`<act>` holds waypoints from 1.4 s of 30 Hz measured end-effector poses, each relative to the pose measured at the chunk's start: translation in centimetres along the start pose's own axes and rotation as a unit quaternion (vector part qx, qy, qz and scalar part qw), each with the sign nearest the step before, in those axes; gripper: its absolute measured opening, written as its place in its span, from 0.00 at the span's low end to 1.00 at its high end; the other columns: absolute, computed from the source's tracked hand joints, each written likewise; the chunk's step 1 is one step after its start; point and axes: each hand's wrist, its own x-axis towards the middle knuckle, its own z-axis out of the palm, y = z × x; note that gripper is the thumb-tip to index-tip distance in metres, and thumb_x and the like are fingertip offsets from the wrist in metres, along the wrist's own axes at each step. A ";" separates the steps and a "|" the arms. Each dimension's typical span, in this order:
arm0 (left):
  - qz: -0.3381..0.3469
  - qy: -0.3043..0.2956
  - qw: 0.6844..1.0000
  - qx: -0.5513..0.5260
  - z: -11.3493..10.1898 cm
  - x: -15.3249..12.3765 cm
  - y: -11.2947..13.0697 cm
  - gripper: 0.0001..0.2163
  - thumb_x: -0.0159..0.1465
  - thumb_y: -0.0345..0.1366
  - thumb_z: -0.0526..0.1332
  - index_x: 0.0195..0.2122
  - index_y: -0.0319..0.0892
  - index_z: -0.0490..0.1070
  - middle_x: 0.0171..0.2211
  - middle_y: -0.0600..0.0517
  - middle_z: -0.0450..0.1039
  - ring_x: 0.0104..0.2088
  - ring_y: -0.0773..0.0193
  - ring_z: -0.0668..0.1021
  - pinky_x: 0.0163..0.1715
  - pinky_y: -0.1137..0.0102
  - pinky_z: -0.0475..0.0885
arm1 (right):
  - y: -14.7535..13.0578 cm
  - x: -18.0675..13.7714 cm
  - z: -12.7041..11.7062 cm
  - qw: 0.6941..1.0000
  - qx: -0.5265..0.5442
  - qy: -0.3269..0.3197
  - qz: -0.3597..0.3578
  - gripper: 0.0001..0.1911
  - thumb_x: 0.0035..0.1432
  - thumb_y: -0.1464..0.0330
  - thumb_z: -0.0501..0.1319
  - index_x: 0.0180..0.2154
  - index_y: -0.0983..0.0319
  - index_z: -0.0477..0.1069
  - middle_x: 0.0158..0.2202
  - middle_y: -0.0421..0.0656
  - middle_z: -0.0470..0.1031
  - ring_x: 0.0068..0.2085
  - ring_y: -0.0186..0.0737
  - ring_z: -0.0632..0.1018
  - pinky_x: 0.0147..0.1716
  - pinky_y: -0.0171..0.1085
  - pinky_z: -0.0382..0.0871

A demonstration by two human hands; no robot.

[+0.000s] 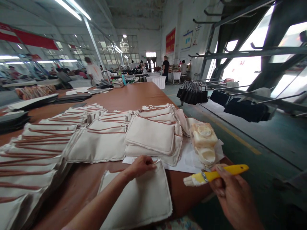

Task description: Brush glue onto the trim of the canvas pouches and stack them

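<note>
My right hand (229, 190) is closed round a yellow-handled brush (213, 175) whose pale bristles point left over the table edge. My left hand (141, 166) rests with curled fingers on the top edge of a cream fabric piece (141, 195) lying flat in front of me, pinching that edge. Just beyond the brush stands a glue-caked container (203, 142) on white paper (189, 159).
Stacks of cream pouches with brown trim (148, 134) cover the long brown table (134, 95), more fanned out at the left (31, 159). Dark bags hang on metal racks (192, 92) to the right over a green floor. People work in the far background.
</note>
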 end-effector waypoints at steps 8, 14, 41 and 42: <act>0.076 -0.046 0.980 -0.175 0.7 -5.0 4.2 0.15 0.60 0.48 0.65 0.30 0.38 0.72 0.30 0.56 0.63 0.31 0.67 0.66 0.32 0.74 0.61 | 1.8 0.8 2.4 0.971 -0.164 -0.074 -0.157 0.16 0.66 0.57 0.66 0.36 0.64 0.74 0.25 0.39 0.66 0.24 0.34 0.67 0.21 0.30 0.63; 0.109 -0.119 0.951 -0.263 0.3 -6.9 6.2 0.15 0.62 0.46 0.66 0.33 0.37 0.75 0.30 0.55 0.63 0.31 0.68 0.65 0.30 0.74 0.59 | 1.9 0.2 4.2 0.870 -0.309 -0.173 -0.343 0.12 0.72 0.64 0.57 0.36 0.62 0.72 0.27 0.39 0.69 0.25 0.35 0.69 0.25 0.33 0.65; 0.195 -0.003 0.965 -0.174 1.4 -10.6 8.5 0.18 0.68 0.49 0.61 0.35 0.39 0.79 0.30 0.53 0.66 0.33 0.65 0.71 0.34 0.73 0.65 | -1.8 -1.1 2.3 0.877 -0.303 -0.074 -0.366 0.12 0.71 0.63 0.59 0.36 0.62 0.73 0.24 0.37 0.68 0.22 0.33 0.69 0.22 0.31 0.64; 0.211 0.035 0.964 -0.156 1.7 -10.8 8.5 0.17 0.69 0.48 0.61 0.34 0.39 0.79 0.29 0.52 0.67 0.32 0.66 0.71 0.32 0.73 0.65 | -2.1 -0.9 2.1 0.892 -0.288 -0.063 -0.344 0.13 0.71 0.61 0.60 0.36 0.62 0.74 0.23 0.37 0.67 0.22 0.33 0.68 0.21 0.31 0.64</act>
